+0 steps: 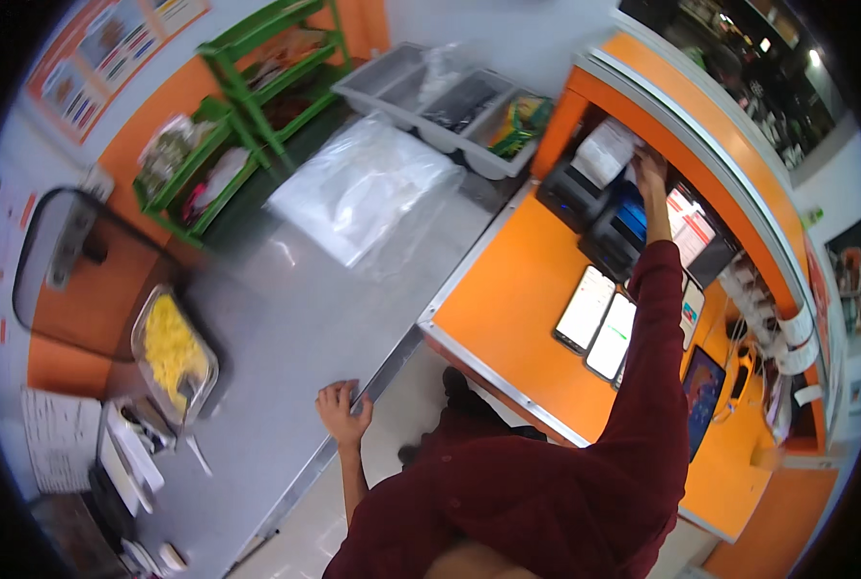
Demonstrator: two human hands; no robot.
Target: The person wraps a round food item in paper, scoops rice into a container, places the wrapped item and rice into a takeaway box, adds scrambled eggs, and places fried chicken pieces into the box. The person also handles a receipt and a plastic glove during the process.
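Observation:
My left hand (345, 414) rests on the edge of the steel table (271, 340), its fingers apart and nothing in it. My right arm stretches over the orange counter (502, 311), and my right hand (649, 172) is at the back, beside white printed paper slips (604, 153) above a black printer (578, 192). Whether the fingers grip a slip cannot be told. A second black device (615, 231) with a blue-lit top stands below the hand, and a lit screen (691, 224) is to its right. Phones with lit screens, one a black-edged phone (586, 307), lie near my sleeve.
Clear plastic bags (369, 188) lie flat on the steel table, before a grey divided bin (474, 148). Green racks (256, 145) stand behind. A metal tray of yellow food (177, 347) is at left. A tablet (705, 398) and cables (741, 362) occupy the counter's right side.

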